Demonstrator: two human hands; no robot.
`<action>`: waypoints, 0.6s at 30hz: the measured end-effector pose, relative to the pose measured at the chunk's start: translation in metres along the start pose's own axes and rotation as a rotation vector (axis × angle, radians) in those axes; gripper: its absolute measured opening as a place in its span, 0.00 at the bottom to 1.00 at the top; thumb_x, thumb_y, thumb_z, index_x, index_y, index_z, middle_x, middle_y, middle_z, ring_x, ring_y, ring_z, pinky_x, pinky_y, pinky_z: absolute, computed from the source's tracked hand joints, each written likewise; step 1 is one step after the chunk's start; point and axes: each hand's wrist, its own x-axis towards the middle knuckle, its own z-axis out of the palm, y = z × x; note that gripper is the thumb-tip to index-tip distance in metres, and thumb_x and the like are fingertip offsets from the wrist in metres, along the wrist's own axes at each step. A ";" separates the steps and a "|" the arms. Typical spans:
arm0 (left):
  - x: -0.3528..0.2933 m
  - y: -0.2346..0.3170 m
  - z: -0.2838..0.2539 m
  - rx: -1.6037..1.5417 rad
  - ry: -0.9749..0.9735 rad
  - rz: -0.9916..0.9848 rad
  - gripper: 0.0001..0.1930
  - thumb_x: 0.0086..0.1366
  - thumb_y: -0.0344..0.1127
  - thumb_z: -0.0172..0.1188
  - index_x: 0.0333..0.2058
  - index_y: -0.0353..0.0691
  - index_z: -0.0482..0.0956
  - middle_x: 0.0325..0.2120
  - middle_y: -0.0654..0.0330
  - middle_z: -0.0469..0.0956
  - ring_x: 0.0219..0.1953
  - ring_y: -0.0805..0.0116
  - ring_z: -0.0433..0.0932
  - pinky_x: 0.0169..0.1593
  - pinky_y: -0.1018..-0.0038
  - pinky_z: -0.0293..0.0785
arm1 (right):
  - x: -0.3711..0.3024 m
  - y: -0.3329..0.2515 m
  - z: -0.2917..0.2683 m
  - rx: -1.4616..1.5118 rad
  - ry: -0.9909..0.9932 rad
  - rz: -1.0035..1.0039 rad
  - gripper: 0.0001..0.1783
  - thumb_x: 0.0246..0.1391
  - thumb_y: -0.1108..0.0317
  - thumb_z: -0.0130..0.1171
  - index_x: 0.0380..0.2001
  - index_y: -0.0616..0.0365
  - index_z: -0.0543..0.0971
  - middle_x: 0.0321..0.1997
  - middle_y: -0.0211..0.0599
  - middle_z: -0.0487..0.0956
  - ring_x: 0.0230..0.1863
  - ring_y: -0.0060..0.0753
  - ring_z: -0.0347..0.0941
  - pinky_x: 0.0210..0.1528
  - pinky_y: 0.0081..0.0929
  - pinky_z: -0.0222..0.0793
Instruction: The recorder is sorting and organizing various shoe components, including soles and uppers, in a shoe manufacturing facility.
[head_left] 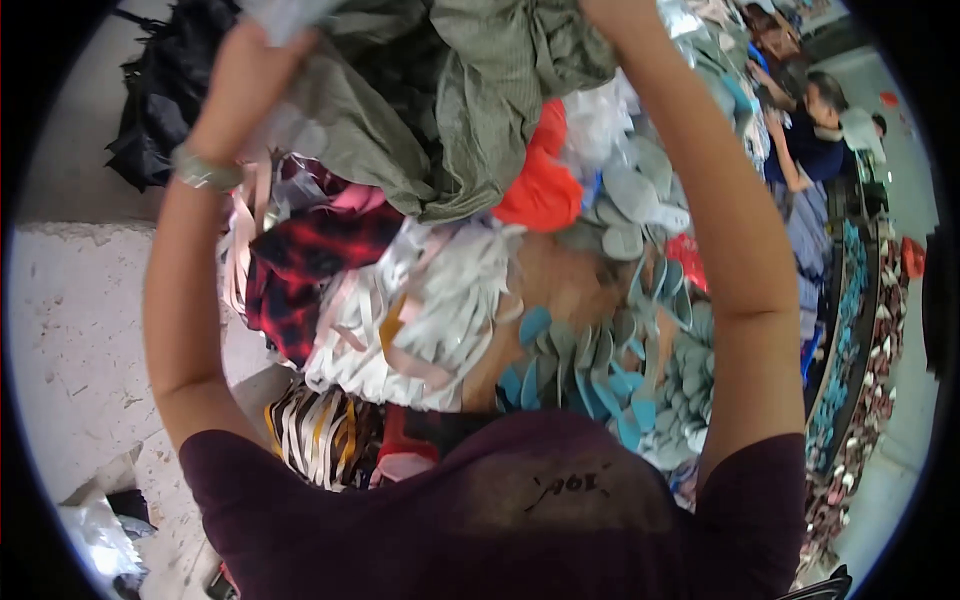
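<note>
"Reaching toward the far edge of the surface (568, 278), the person has both arms stretched wide. What is between them?"

"A crumpled grey-green cloth (480, 125). It is bunched up between the hands, and its lowest folds come just beyond a pile of white straps (450, 310) near the middle of the surface."

"How does the left hand (255, 75) stand?"

"It is blurred, but the fingers are curled in on some clear plastic (285, 14), right beside the cloth. A pale band (207, 170) circles that wrist."

"And the right hand (620, 12)?"

"It is up at the cloth's right end, where the rim of the view cuts off the fingers. How far open they are, and how firmly they grip, cannot be told."

"What lies toward the left edge?"

"A red and black checked cloth (325, 245), against the white straps. By the near left corner there is a bundle of white, brown and yellow straps (322, 430), with a red thing (405, 445) of unclear kind just beside it."

"And toward the right edge?"

"Blue and grey sole-shaped pieces (605, 390) are heaped near the person's body. Pale grey pads (635, 190) lie farther off, and an orange-red cloth (545, 185) sits between them and the grey-green cloth."

"Who is past the right edge?"

"Another person (815, 150) in a dark top, well apart."
</note>
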 end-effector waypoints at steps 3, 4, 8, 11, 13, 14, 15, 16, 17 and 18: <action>-0.032 0.056 -0.033 -0.081 0.021 0.062 0.16 0.60 0.33 0.58 0.46 0.34 0.75 0.33 0.65 0.78 0.35 0.79 0.74 0.41 0.79 0.70 | -0.001 -0.050 -0.061 -0.150 -0.054 0.070 0.18 0.44 0.69 0.56 0.41 0.62 0.76 0.34 0.47 0.80 0.38 0.47 0.76 0.42 0.34 0.69; -0.046 0.069 -0.034 -0.075 0.018 0.058 0.16 0.60 0.33 0.58 0.46 0.34 0.75 0.33 0.65 0.78 0.35 0.79 0.74 0.41 0.79 0.70 | -0.008 -0.056 -0.069 -0.163 -0.039 0.021 0.18 0.45 0.69 0.56 0.41 0.63 0.75 0.33 0.47 0.80 0.37 0.48 0.76 0.42 0.35 0.69; -0.103 0.114 -0.038 -0.128 -0.067 0.141 0.30 0.52 0.26 0.63 0.56 0.33 0.67 0.43 0.60 0.76 0.43 0.74 0.74 0.49 0.76 0.70 | -0.036 -0.087 -0.111 -0.370 -0.052 -0.356 0.15 0.50 0.67 0.54 0.40 0.64 0.75 0.29 0.44 0.79 0.29 0.42 0.76 0.34 0.33 0.71; -0.142 0.124 -0.025 0.029 -0.204 0.310 0.35 0.50 0.25 0.65 0.58 0.31 0.64 0.50 0.52 0.72 0.49 0.66 0.72 0.54 0.70 0.67 | -0.077 -0.111 -0.114 -0.361 -0.314 0.044 0.16 0.50 0.65 0.52 0.39 0.63 0.77 0.37 0.47 0.80 0.43 0.49 0.75 0.47 0.36 0.68; -0.164 0.141 0.002 -0.133 -0.402 -0.020 0.32 0.50 0.28 0.65 0.56 0.32 0.66 0.47 0.52 0.74 0.47 0.63 0.73 0.50 0.68 0.69 | -0.112 -0.123 -0.101 -0.097 -0.338 0.208 0.15 0.51 0.67 0.49 0.39 0.63 0.77 0.37 0.45 0.80 0.43 0.48 0.75 0.48 0.36 0.67; -0.175 0.142 0.014 -0.097 -0.356 0.113 0.31 0.50 0.31 0.66 0.55 0.35 0.68 0.45 0.52 0.75 0.44 0.61 0.74 0.47 0.71 0.69 | -0.128 -0.123 -0.098 -0.038 -0.391 0.286 0.14 0.50 0.68 0.49 0.39 0.62 0.77 0.37 0.44 0.80 0.43 0.46 0.76 0.48 0.35 0.68; -0.191 0.134 0.028 -0.245 -0.369 0.085 0.24 0.49 0.33 0.66 0.47 0.36 0.73 0.37 0.52 0.77 0.37 0.57 0.75 0.40 0.71 0.70 | -0.145 -0.125 -0.086 -0.002 -0.404 0.394 0.13 0.49 0.69 0.50 0.38 0.62 0.77 0.36 0.42 0.80 0.43 0.42 0.76 0.48 0.34 0.68; -0.204 0.141 0.035 -0.190 -0.392 -0.006 0.17 0.50 0.35 0.65 0.37 0.37 0.73 0.28 0.53 0.75 0.30 0.54 0.74 0.35 0.66 0.70 | -0.164 -0.128 -0.076 0.019 -0.416 0.511 0.13 0.48 0.70 0.51 0.37 0.62 0.77 0.35 0.39 0.80 0.42 0.38 0.76 0.47 0.32 0.68; -0.221 0.139 0.048 -0.111 -0.279 0.091 0.19 0.52 0.40 0.64 0.37 0.41 0.66 0.19 0.53 0.73 0.25 0.48 0.76 0.28 0.61 0.71 | -0.179 -0.132 -0.065 0.079 -0.428 0.506 0.12 0.46 0.72 0.53 0.36 0.61 0.77 0.34 0.37 0.80 0.40 0.35 0.76 0.45 0.30 0.69; -0.235 0.135 0.062 -0.113 -0.263 0.082 0.19 0.52 0.40 0.64 0.37 0.41 0.66 0.19 0.53 0.73 0.25 0.48 0.76 0.28 0.61 0.71 | -0.194 -0.132 -0.053 0.132 -0.440 0.512 0.12 0.45 0.73 0.55 0.36 0.61 0.76 0.33 0.35 0.79 0.38 0.32 0.76 0.44 0.28 0.69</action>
